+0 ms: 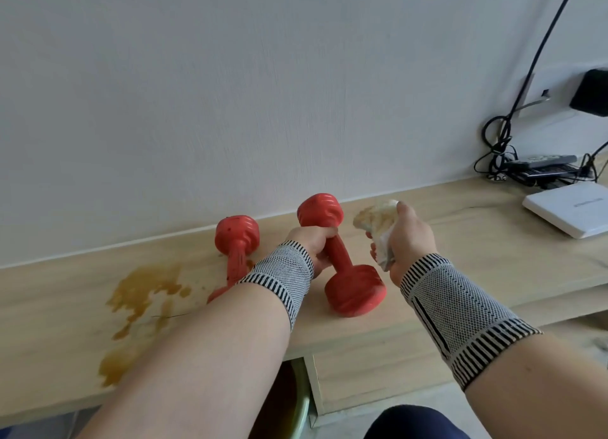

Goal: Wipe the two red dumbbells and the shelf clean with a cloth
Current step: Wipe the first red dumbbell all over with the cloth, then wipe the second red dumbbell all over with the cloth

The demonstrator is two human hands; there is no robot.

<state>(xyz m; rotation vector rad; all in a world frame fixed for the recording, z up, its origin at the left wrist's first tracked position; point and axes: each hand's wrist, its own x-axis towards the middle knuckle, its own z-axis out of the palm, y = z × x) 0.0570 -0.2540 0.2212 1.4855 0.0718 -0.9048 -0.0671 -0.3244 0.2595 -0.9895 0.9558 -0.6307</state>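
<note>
The left hand [312,244] grasps the handle of the right dumbbell [342,257], with the fingers curled around it. This dumbbell lies in the middle of the shelf [460,241], its far head near the wall and its near head toward the person. The right hand [406,238] is clenched around a crumpled cloth [375,221], which already shows brown stains, and holds it just beside the far head of this dumbbell, to the right.

The step in hand seems to be the wiping of this dumbbell. To do it well, the left hand should hold the handle firmly and turn the dumbbell slowly, so the cloth can reach every side of both heads and also the grooves. A cleaner part of the cloth should face the red surface, otherwise the stain may only spread.

The second dumbbell [235,241] lies to the left, partly hidden behind the left forearm, and its near end is not well visible. Further left, a brown spill [144,290] covers the shelf down to the near edge; it looks not yet wiped. At the far right lie a white box [569,208], some cables [500,149] and remotes [539,165], well apart from the dumbbells. They do not stand in the way now, but the cloth should keep away from them when the shelf is wiped.
</note>
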